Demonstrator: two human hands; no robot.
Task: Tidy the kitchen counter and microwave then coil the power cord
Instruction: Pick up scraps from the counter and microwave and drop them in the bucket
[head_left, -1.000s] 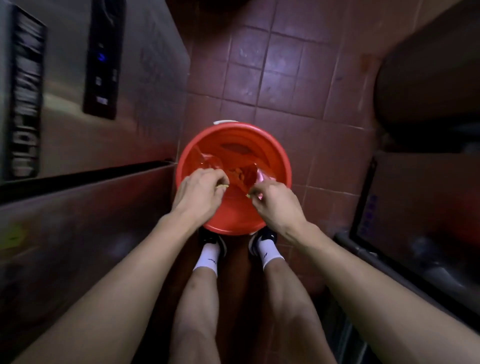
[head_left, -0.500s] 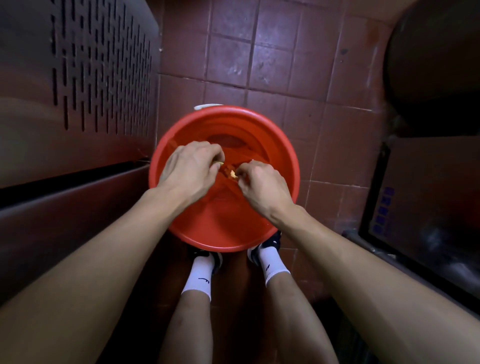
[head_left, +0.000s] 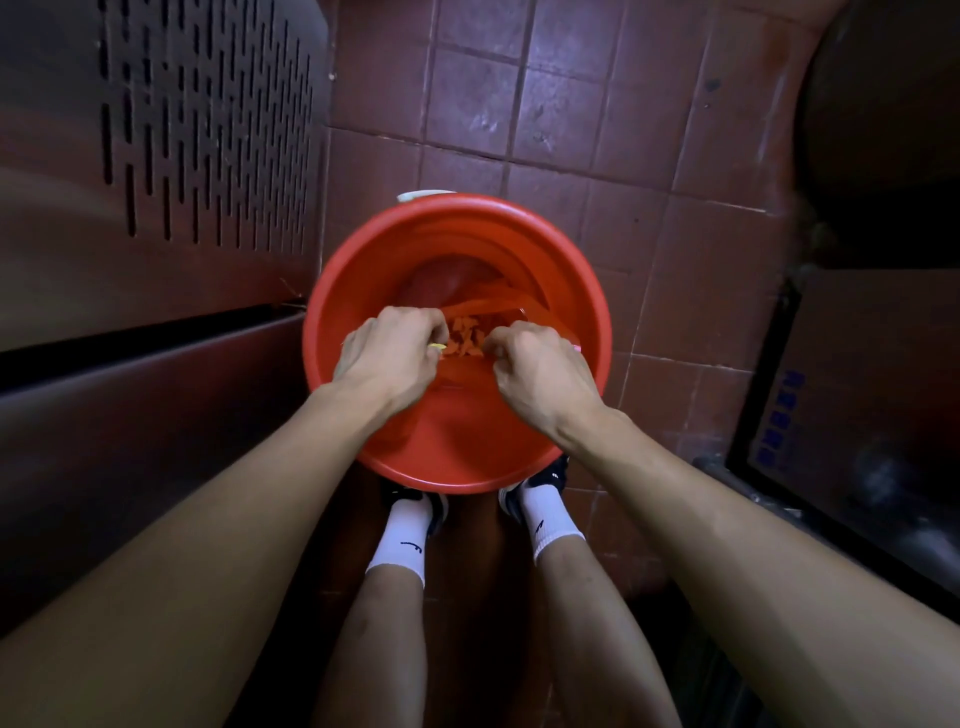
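No legible text on anything.

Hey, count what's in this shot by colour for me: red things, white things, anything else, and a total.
Red: 1, the bucket
White: 2, the left sock and the right sock
Yellow: 1, a small bit at the left hand
Total: 4

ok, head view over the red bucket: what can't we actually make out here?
- Fingertips of left hand and right hand: curled under, hidden by the knuckles.
- Orange scraps between them: too small to identify.
- Red bucket bottom: covered by hands.
- Dark appliance, right: cut off by the edge, blurred.
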